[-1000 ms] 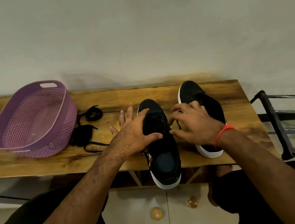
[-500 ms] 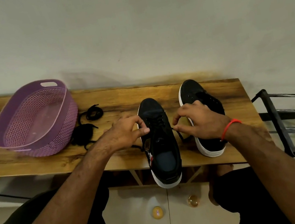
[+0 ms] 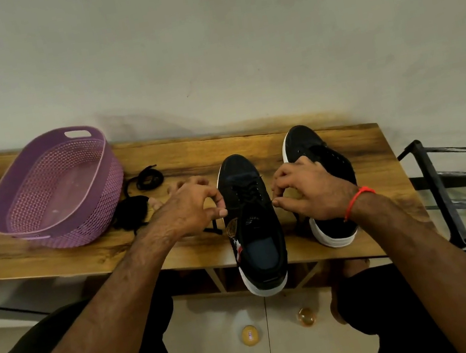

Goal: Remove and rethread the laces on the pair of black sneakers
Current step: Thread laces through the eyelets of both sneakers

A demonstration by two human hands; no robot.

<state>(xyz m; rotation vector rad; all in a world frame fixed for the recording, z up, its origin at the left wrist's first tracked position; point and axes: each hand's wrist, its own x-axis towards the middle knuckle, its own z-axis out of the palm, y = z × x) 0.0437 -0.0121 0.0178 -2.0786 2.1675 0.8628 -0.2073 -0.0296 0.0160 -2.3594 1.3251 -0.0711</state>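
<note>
Two black sneakers with white soles stand on the wooden table (image 3: 250, 142). The left sneaker (image 3: 253, 225) is partly laced near its toe and its heel hangs over the table's front edge. The right sneaker (image 3: 319, 161) stands behind my right hand. My left hand (image 3: 190, 208) pinches one end of the black lace (image 3: 248, 192) at the shoe's left side. My right hand (image 3: 309, 191), with a red thread on the wrist, pinches the other lace end at the shoe's right side. A loose black lace (image 3: 148, 177) lies coiled to the left.
A purple perforated basket (image 3: 53, 189) sits on the table's left part, with a black bundle (image 3: 133, 209) beside it. A dark metal rack (image 3: 458, 189) stands to the right of the table. Two small round objects (image 3: 249, 334) lie on the floor below.
My left hand went from resting flat over the left sneaker to pinching a lace end at its left side. My right hand shifted slightly and now pinches the other end.
</note>
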